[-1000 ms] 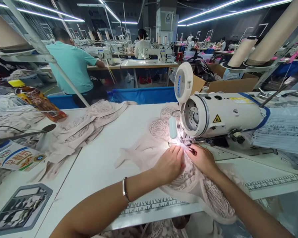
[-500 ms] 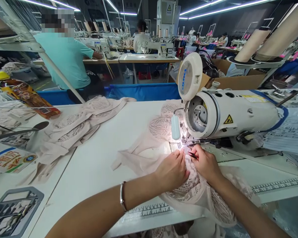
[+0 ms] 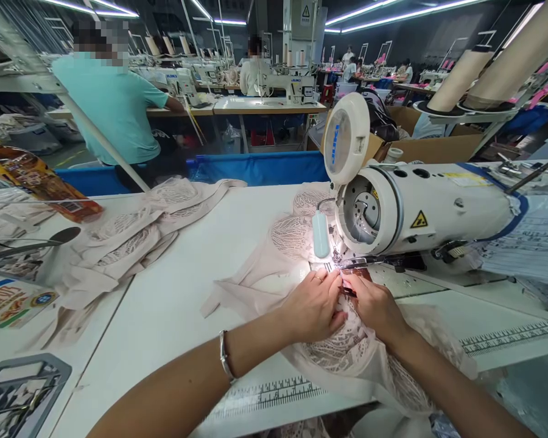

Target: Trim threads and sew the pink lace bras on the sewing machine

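Note:
A pale pink lace garment (image 3: 274, 277) lies on the white sewing table (image 3: 178, 304), running under the needle of a white sewing machine (image 3: 420, 207). My left hand (image 3: 313, 307) rests on the lace just in front of the needle, fingers curled and pinching the fabric. Close beside it, my right hand (image 3: 374, 307) also presses on the lace and holds a small dark red tool (image 3: 348, 291) between its fingertips. A small lamp (image 3: 320, 234) on the machine lights the spot brightly.
A pile of similar pink lace pieces (image 3: 132, 234) lies at the table's left. A snack packet (image 3: 39, 182) and printed cards sit at the far left. Thread cones (image 3: 456, 82) stand at the right. A person in a teal shirt (image 3: 112, 106) works at the row ahead.
Both hands have shifted slightly toward the needle and drawn closer together. The camera has tipped a little, so the machine sits higher in view.

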Demonstrator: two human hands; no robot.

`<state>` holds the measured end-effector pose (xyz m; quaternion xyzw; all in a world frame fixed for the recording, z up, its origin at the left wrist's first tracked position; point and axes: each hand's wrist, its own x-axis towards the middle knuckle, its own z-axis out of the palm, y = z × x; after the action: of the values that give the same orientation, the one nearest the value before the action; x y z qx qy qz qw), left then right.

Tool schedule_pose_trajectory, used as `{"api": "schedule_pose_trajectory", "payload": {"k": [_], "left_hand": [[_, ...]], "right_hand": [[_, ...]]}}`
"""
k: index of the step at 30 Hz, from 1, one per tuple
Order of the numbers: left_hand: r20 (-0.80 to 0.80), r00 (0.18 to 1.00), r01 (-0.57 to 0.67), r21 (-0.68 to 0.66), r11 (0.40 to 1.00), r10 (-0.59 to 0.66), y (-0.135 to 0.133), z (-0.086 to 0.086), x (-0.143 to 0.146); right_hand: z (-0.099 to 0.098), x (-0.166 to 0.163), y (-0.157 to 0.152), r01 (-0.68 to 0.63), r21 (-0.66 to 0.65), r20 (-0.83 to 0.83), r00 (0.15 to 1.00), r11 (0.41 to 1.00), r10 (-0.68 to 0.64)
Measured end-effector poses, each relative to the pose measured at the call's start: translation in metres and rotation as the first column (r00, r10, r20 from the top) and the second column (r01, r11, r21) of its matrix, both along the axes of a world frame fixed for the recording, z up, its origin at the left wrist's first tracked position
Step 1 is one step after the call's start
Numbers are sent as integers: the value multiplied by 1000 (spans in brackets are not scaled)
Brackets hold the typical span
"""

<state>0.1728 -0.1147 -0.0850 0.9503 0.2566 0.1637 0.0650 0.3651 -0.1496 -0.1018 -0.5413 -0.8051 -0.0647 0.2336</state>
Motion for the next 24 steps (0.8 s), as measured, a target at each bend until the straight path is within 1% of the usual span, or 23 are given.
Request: {"api": "schedule_pose_trajectory", "payload": {"k": [4,7,11,17,18,20,22,23,24], "left_hand": [[-20,999,-38,76,996,40,-3,-2,0],[-47,998,-34,123,992,40,-4,-1,0],[-64,997,-25,122,992,33,-3,1,0],[-57,998,-15,108,994,21,-1,3,-1],[-63,998,-14,109,994,21,-1,4,-1],[-81,997,-10,116,993,20,-1,5,-1],[-94,995,-5,135,991,18,-1,6,-2],[-98,995,-2,147,989,17,-1,6,-2],[-100,995,-2,161,987,18,-1,5,-2]], "right_hand": [[-4,3,0,2,1,3,1000,1000,-2],[-6,5,0,10,-16,12,1000,1000,-10],[-6,5,0,23,-37,4,1000,999,-23],[-3,3,0,28,-4,3,1000,1000,-28],[-2,2,0,54,-23,5,999,998,-54],[3,-1,1,187,-101,22,982,977,-186],[9,-5,2,366,-201,73,930,909,-359],[12,-7,2,428,-239,99,904,871,-417],[14,-8,3,459,-263,113,888,849,-445]]}}
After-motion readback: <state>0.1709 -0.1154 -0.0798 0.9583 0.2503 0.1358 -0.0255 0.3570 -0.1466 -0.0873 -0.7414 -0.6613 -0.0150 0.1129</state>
